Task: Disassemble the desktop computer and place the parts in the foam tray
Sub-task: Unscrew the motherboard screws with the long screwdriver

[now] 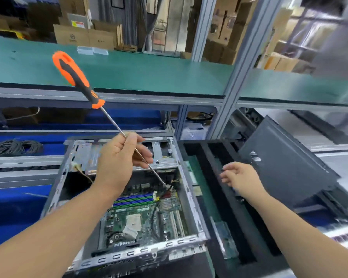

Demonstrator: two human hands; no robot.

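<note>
The screwdriver (109,117) (handle up-left, tip inside the case (121,255)) was pinched by the left hand (119,163); the right hand (241,179) was held relaxed over the foam tray (235,223).

The open desktop computer case (127,197) lies flat at near centre, its green motherboard (147,215) exposed, just left of the black foam tray (235,207), whose long slots hold a green circuit board (225,239) near the front.

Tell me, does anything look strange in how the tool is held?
Yes. The left hand pinches the screwdriver by its bare metal shaft, not the orange handle, which sticks up free. The tip rests among wires inside the computer case.
</note>
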